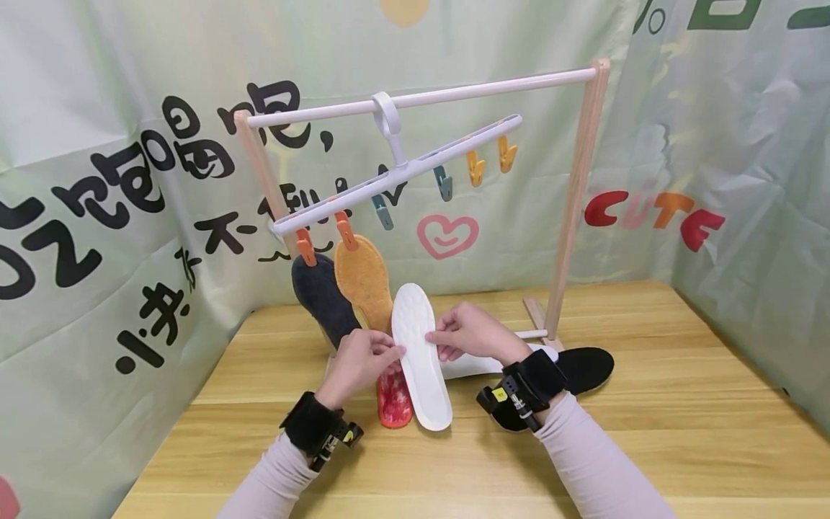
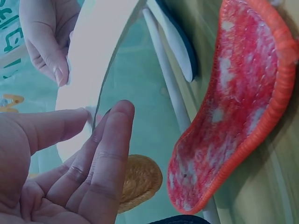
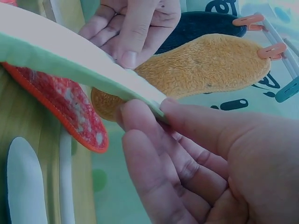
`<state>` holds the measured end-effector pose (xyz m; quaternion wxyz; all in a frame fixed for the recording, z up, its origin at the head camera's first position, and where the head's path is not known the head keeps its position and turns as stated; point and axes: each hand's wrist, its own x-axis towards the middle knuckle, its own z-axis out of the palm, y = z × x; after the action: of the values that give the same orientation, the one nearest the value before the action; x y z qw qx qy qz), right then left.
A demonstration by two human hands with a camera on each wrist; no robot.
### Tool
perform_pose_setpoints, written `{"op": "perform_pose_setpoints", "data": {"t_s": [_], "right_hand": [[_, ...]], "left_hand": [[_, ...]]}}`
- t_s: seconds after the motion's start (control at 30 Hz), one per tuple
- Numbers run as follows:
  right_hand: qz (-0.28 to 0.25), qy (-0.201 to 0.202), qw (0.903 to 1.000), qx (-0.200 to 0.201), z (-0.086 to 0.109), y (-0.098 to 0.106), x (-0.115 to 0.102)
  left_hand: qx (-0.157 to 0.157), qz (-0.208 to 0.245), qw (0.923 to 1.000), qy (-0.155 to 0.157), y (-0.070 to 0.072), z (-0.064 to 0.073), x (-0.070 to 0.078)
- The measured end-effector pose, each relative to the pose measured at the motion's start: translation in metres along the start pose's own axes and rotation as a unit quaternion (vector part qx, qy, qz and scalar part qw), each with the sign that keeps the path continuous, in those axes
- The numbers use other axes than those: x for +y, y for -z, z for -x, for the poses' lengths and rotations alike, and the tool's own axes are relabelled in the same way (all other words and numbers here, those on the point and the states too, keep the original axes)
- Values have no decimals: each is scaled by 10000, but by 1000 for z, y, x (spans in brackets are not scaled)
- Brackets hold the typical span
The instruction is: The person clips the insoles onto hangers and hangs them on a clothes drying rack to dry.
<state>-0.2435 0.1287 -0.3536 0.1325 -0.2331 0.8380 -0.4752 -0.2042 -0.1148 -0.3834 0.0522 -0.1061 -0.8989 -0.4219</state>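
A white insole (image 1: 421,360) stands tilted between the two hands in the head view. My left hand (image 1: 364,362) pinches its left edge between thumb and fingers. On the opposite edge, the right hand (image 1: 478,333) pinches it with thumb and forefinger. In the right wrist view the insole (image 3: 70,56) shows a greenish-tinted side edge. Behind it, a tan fuzzy insole (image 1: 362,277) and a dark insole (image 1: 320,292) hang from orange clips (image 1: 346,231) on a white hanger (image 1: 415,169). A red mottled insole (image 1: 394,400) lies behind the held insole, partly hidden by it.
The hanger tilts down to the left from a wooden rack's white rail (image 1: 486,90). Blue clips (image 1: 444,184) and yellow clips (image 1: 475,169) hang on it. Behind the right wrist lie a black insole (image 1: 586,367) and another white insole (image 1: 470,366) on the wooden table (image 1: 687,404).
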Motion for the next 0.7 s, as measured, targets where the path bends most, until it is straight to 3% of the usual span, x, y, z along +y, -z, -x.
{"op": "perform_pose_setpoints", "data": {"t_s": [0.33, 0.7], "right_hand": [[7, 73, 9999, 153, 1, 0, -4], [-169, 82, 9995, 270, 1, 0, -5]], "left_hand": [[187, 136, 9996, 131, 6, -2, 6], [380, 231, 9990, 2, 8, -4, 8]]}}
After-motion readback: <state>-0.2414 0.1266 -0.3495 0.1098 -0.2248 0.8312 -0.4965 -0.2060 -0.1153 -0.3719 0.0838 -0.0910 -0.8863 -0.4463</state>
